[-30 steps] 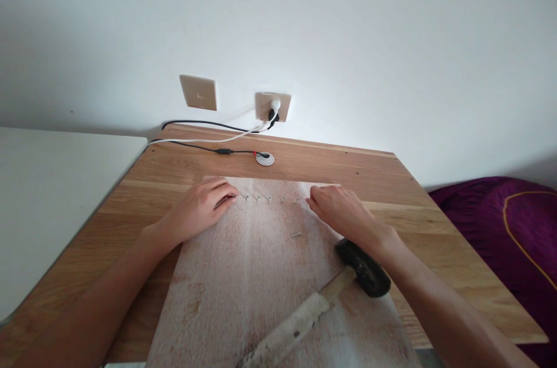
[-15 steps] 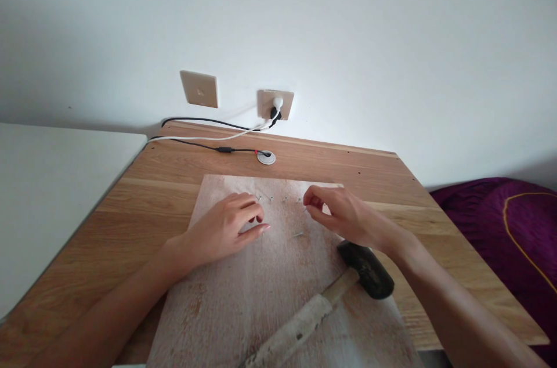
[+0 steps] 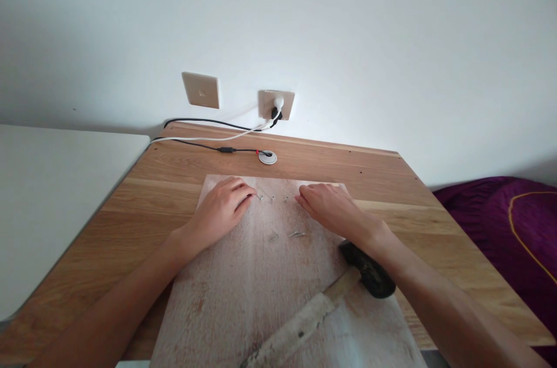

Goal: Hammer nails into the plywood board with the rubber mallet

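Several small nails stand in a row near the far edge of a worn, whitish wooden board. My left hand is at the row's left end, its fingertips pinched at a nail. At the right end, my right hand has its fingers closed round a nail that they hide. Loose nails lie on the board between my hands, with another faint bit of metal beside them. A hammer with a black head and a pale wrapped handle rests across the board, below my right forearm.
The board lies on a wooden desk against a white wall. Black and white cables run from a wall socket across the desk's back. A white surface adjoins on the left; purple fabric is at right.
My left hand has moved up and left, and its fingers have closed. My right hand has shifted slightly left to the row's last nail. More loose metal pieces lie mid-board.
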`<action>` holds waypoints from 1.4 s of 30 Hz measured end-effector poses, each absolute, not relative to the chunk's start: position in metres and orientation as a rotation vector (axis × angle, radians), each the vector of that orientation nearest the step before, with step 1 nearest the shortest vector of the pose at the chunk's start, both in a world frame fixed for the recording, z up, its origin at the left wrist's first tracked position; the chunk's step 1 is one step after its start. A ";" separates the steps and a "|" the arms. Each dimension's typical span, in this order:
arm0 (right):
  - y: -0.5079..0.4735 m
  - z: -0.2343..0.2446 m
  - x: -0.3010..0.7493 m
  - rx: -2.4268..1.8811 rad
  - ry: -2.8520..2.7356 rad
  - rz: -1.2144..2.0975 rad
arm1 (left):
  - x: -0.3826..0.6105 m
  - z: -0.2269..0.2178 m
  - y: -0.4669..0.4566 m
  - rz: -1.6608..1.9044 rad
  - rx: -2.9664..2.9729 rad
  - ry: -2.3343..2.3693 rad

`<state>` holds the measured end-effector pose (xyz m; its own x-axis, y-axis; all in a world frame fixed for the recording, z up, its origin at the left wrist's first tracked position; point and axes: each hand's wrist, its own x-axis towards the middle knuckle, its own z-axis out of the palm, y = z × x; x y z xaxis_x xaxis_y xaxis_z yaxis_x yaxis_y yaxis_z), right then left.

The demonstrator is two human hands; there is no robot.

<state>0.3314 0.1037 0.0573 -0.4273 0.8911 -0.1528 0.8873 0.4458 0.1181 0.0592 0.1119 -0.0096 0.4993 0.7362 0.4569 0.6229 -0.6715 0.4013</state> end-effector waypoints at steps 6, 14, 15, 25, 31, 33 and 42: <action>0.102 0.055 0.328 1.530 2.500 0.081 | 0.057 -0.009 0.112 0.891 2.643 1.158; 0.092 0.079 0.326 1.538 2.577 -0.031 | 0.058 -0.001 0.111 0.667 3.031 1.175; 0.091 0.083 0.328 1.518 2.613 -0.142 | 0.058 -0.001 0.111 0.660 3.049 1.184; 0.094 0.071 0.322 1.584 2.637 -0.244 | 0.070 0.010 0.104 0.815 3.001 1.323; 0.101 0.064 0.309 1.601 2.556 0.018 | 0.087 0.008 0.087 0.830 2.788 0.988; 0.103 0.064 0.306 1.540 2.551 0.049 | 0.088 0.004 0.088 0.850 2.748 1.062; 0.104 0.066 0.294 1.384 2.540 0.136 | 0.081 -0.012 0.102 0.866 2.664 1.145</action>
<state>0.2944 0.1044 0.0656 -0.5203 0.8370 -0.1693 0.8143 0.5460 0.1971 0.0806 0.1017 -0.0115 0.5513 0.6971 0.4584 0.6310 -0.7078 0.3176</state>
